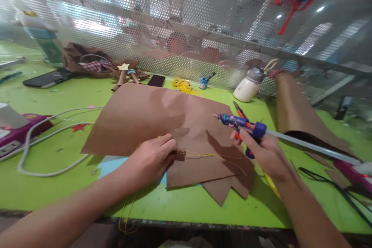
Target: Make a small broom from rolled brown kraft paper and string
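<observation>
My right hand (267, 151) grips a blue and orange hot glue gun (242, 124), its nozzle pointing left above the paper. A long whitish glue stick (308, 146) trails out of its back end. My left hand (154, 155) is closed and rests on the brown paper. From its fingertips pokes a small brown piece (181, 152), partly hidden by the fingers. Thin yellow string (215, 154) runs right from that piece, and more hangs over the table edge below my wrist. Under both hands lie overlapping brown paper sheets (139, 112), with light blue paper (112, 165) beneath.
On the green table (66, 190) a white cable (55, 172) loops at left near a purple power strip (23, 133). Behind stand a whitish bottle (247, 85) and a blue jar (203, 83) beside tangled yellow string (183, 85). Rolled brown paper (299, 104) lies at right.
</observation>
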`<state>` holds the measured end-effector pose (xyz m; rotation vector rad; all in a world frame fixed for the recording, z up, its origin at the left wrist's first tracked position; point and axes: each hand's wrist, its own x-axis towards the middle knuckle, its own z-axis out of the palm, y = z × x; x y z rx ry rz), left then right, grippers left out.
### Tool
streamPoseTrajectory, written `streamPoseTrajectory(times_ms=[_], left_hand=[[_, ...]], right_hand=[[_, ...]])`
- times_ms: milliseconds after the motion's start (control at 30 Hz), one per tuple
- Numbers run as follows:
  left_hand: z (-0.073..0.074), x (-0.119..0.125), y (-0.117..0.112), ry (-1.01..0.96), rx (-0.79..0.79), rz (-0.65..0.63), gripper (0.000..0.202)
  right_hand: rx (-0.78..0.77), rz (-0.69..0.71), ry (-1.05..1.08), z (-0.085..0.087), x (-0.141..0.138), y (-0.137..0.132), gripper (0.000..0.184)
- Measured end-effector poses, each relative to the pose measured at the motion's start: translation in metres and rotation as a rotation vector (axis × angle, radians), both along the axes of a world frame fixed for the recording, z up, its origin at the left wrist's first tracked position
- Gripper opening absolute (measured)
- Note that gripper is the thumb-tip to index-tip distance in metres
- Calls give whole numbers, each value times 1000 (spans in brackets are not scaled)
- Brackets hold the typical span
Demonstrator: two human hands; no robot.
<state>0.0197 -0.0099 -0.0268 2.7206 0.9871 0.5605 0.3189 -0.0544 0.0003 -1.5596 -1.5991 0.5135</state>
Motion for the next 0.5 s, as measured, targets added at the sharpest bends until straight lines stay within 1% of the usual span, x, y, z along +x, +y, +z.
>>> streamPoseTrajectory(times_ms=[67, 133, 200, 233, 300, 333, 400, 500], left_hand=[[-1, -1, 2, -14, 10, -14, 11], [-3, -2, 4, -23, 18, -32, 11], [-3, -2, 6, -31, 26, -43, 10], [-3, -2, 6, -33, 31, -46, 10], [-3, -2, 6, -33, 43, -47, 11], [-3, -1, 6, -29, 48, -47, 11], [-2, -1, 6, -25, 58, -47, 10], [-3, 0, 6, -37, 79, -42, 9]], right_hand=[[90, -148, 6, 5, 15, 5, 36], [162, -289, -98, 11, 37, 12, 37], [154, -402, -274, 16, 65, 21, 37], [109, -433, -355, 16, 79, 26, 36], [-14, -446, -566, 11, 106, 38, 36], [-84, -418, -660, 6, 118, 44, 35], [-143, -398, -689, -4, 137, 56, 30], [-188, -379, -687, -16, 154, 71, 24]])
